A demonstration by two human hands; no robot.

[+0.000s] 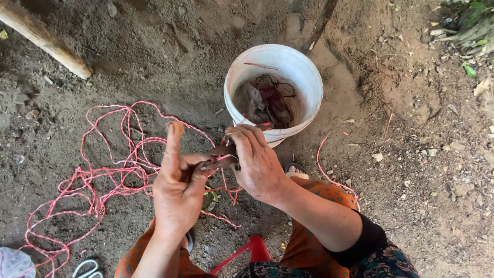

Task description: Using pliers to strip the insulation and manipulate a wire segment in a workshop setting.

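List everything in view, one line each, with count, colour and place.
bucket: one, white, on the dirt ahead, dark scraps inside
string: one loose tangle, pink-red, on the dirt at left
pole: one, pale wood, top left
scissors: one pair, white handles, bottom left
bag: one, clear plastic, bottom-left corner
stool: one, red, partly hidden between the knees
left hand: forefinger raised, pinching a dark strip
right hand: gripping the same strip

- I see bare forearms; the right arm (329, 219) has a black sleeve pushed up near the elbow.
- Orange patterned trousers (314, 242).
- A sandal (295, 170) on one foot.
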